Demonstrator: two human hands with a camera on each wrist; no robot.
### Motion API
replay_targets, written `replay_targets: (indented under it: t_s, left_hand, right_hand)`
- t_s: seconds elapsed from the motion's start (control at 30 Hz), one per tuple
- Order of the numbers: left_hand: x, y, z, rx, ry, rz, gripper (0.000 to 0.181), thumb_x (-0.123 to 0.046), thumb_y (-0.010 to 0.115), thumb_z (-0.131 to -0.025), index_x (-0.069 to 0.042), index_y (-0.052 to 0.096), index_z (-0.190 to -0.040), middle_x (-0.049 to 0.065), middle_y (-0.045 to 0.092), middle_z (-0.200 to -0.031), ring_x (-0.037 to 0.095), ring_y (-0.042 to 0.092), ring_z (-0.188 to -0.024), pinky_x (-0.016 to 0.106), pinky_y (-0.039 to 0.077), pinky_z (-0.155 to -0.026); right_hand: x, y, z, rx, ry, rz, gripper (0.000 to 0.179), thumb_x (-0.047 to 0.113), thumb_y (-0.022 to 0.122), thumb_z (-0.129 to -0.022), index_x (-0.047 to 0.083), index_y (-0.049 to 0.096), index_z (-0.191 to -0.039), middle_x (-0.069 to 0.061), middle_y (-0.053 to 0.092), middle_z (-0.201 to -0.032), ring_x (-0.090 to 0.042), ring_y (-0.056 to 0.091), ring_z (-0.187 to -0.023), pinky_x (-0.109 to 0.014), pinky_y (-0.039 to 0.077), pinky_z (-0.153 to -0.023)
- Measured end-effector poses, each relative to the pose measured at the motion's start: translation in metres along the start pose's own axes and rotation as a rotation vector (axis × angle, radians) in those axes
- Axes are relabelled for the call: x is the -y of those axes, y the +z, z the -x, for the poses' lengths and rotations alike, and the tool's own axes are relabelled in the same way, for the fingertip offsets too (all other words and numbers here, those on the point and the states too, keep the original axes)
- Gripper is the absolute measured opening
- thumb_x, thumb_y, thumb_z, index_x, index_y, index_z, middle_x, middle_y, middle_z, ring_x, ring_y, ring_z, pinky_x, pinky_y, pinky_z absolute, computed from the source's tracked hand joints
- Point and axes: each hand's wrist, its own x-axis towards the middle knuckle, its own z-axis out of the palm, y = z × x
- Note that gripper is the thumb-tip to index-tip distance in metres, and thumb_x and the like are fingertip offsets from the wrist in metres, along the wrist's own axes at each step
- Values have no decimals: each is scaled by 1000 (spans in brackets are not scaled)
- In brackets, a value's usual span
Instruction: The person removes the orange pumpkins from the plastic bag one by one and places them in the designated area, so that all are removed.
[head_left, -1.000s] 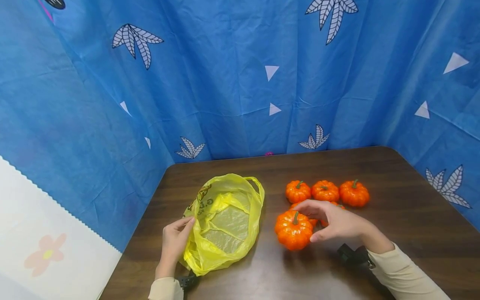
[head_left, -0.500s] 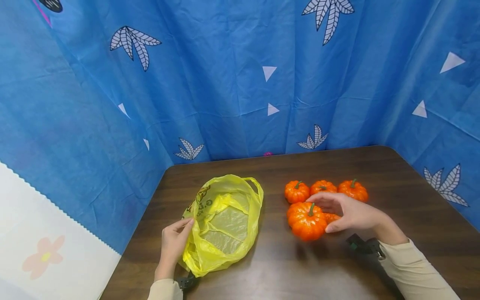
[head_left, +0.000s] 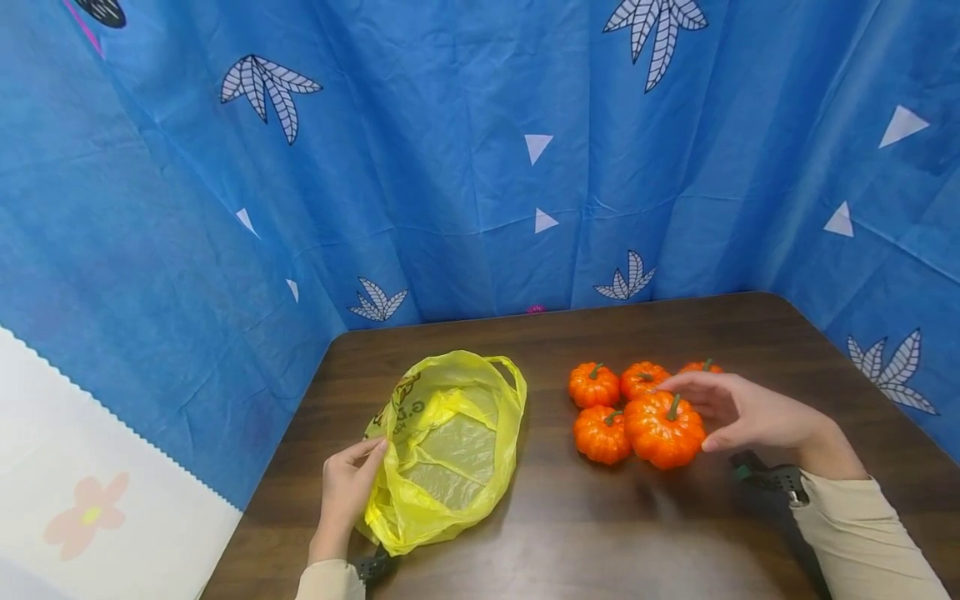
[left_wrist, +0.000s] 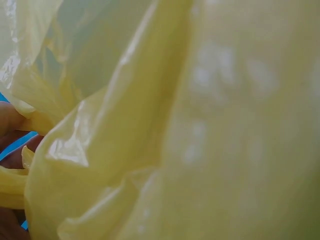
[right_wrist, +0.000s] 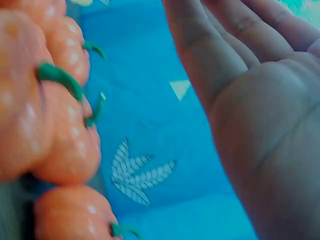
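Observation:
A yellow plastic bag (head_left: 450, 454) stands with its mouth open on the left half of the table. My left hand (head_left: 351, 483) pinches its left rim between thumb and fingers; the left wrist view is mostly filled by the bag's film (left_wrist: 150, 125). My right hand (head_left: 757, 417) holds an orange pumpkin (head_left: 665, 430) with a green stem, thumb at its right side and fingers behind it. The held pumpkin looks raised, with a shadow below it. Close behind are more small pumpkins: one (head_left: 602, 435) at front left and a back row (head_left: 594, 385), partly hidden by the hand.
The dark wooden table (head_left: 555, 542) ends at a blue patterned curtain (head_left: 465, 167) along its back and sides. A white cloth with a flower print (head_left: 90, 508) hangs at the left. Both wrists wear dark straps.
My right hand has moved to the right with the pumpkin, uncovering the front-left pumpkin and now partly covering the back-right one. The left hand and bag stay nearly still.

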Motion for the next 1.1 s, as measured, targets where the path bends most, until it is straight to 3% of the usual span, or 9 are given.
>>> replay_targets:
  t_s: [0.37, 0.6, 0.9, 1.1]
  left_hand:
    - [-1, -1, 0, -3, -2, -12, 17, -16, 72, -93, -5, 79, -103, 14, 78, -102, 0, 67, -87, 15, 53, -74]
    - [-1, 0, 0, 0, -1, -35, 18, -18, 72, -94, -5, 79, -103, 12, 78, -103, 10, 70, -93, 17, 53, -78]
    - [-3, -1, 0, 19, -23, -26, 19, -18, 71, -94, -5, 79, -106, 12, 77, -105, 2, 68, -89, 15, 53, -75]
    - [-1, -1, 0, 22, -19, -18, 20, -19, 71, -94, -4, 79, -106, 13, 77, -105, -2, 66, -85, 16, 54, -73]
  right_hand:
    - [-3, -25, 29, -30, 47, 34, 67, -21, 58, -82, -10, 36, -144, 8, 51, -149, -6, 54, -130, -21, 49, -102]
    - [-7, -33, 45, -59, 83, -67, 66, -18, 55, -87, -3, 34, -147, 7, 53, -148, -7, 56, -129, -28, 55, -96]
    - [-21, -39, 56, -46, 98, -147, 64, -15, 55, -89, 5, 38, -148, 7, 55, -147, -9, 58, -127, -33, 57, -93]
    - [-41, -44, 69, -44, 131, -208, 61, -10, 55, -92, 9, 40, -148, 7, 56, -145, -12, 60, -125, -33, 57, -95]
